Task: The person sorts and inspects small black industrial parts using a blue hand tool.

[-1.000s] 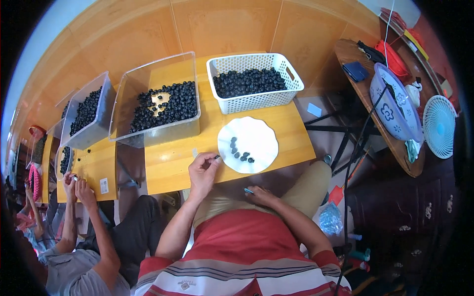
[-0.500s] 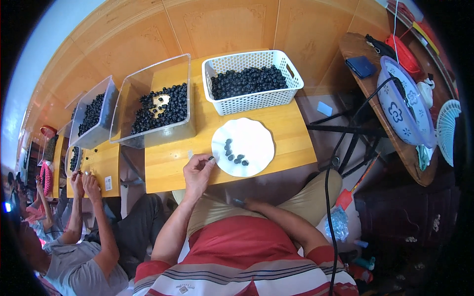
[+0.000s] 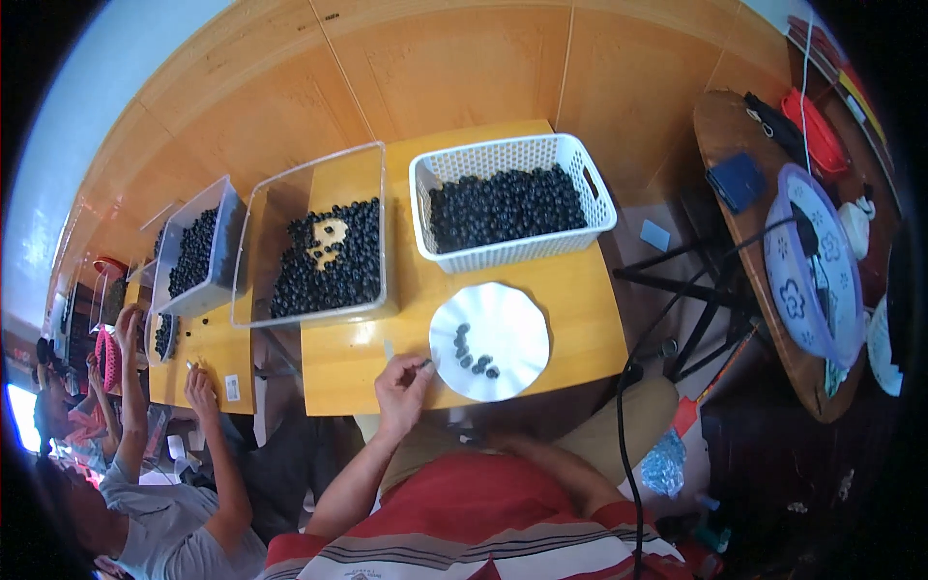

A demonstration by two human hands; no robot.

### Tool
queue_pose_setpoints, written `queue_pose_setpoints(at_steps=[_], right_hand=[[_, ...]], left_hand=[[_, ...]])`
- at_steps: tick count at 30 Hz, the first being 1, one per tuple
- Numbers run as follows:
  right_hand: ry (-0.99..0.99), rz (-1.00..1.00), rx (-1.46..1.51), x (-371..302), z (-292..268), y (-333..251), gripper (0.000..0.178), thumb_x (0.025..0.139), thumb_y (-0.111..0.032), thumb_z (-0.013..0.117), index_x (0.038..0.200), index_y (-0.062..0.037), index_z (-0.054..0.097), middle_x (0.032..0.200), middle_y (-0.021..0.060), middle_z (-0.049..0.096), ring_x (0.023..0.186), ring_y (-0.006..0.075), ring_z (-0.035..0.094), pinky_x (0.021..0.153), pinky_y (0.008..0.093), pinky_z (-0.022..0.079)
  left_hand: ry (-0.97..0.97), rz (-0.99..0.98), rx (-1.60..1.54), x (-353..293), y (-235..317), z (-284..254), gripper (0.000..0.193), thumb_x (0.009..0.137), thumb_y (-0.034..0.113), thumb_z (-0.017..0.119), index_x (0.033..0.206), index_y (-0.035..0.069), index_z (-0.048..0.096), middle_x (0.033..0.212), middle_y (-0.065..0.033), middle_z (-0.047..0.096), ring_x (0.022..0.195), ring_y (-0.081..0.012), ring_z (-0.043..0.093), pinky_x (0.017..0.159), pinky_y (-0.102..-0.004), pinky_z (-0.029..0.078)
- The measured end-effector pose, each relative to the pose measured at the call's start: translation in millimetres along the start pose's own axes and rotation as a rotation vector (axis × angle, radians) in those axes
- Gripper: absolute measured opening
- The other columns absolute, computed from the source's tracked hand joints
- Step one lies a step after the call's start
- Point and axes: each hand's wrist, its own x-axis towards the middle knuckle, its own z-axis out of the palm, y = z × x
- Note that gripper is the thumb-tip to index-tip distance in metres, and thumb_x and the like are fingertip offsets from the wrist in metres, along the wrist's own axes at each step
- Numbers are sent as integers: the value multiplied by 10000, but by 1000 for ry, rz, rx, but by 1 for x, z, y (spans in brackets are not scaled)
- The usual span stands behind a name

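My left hand is at the table's front edge, beside the left rim of a white scalloped plate. Its thumb and forefinger pinch a small dark berry, apparently a blueberry. Several more blueberries lie on the plate in a curved line. My right hand rests low over my lap, below the table edge; shadow and blur hide its fingers. Behind the plate stands a white perforated basket filled with blueberries. To its left, a clear plastic bin holds more, with a bare patch among them.
A co-worker sits on the left, hands at another table with a bluish bin. On the right, a wooden table carries a purple-rimmed basin and a dark blue wallet. A black cable hangs before me.
The view has tilted, so the tables sit lower in it. My left hand keeps its pinch beside the plate. The co-worker's hands have moved apart, one raised toward the bin.
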Motion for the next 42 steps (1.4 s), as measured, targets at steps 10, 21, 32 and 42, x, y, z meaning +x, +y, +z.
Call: queue_pose_setpoints(at_steps=[10, 21, 32, 42], right_hand=[[-79, 24, 15, 108, -128, -119, 458, 927, -396, 571, 1165, -16, 665, 1282, 229, 633, 1167, 378, 622, 983, 477, 475], [-73, 94, -23, 90, -119, -100, 464, 928, -406, 570, 1174, -24, 662, 1291, 224, 630, 1177, 373, 618, 994, 474, 472], [-13, 142, -51, 78, -135, -131, 470, 929, -416, 568, 1184, -31, 659, 1300, 218, 626, 1187, 369, 614, 1005, 472, 469], [31, 76, -160, 53, -140, -136, 458, 924, -408, 581, 1190, -45, 662, 1311, 198, 616, 1240, 353, 578, 1047, 467, 448]], left_hand=[[7, 43, 13, 1, 7, -13, 109, 874, -11, 734, 962, -8, 670, 948, -57, 641, 783, -104, 579, 708, -232, 477], [-24, 20, 51, 5, 10, -7, 112, 870, 38, 752, 950, -12, 693, 886, -54, 645, 726, -94, 560, 642, -229, 455], [-8, 109, 5, 3, 6, -7, 106, 869, 38, 738, 947, -19, 696, 850, -50, 625, 718, -104, 554, 647, -238, 451], [-36, 123, -27, 2, 2, -11, 119, 874, 35, 732, 963, -33, 693, 913, -71, 655, 771, -115, 603, 706, -244, 491]])
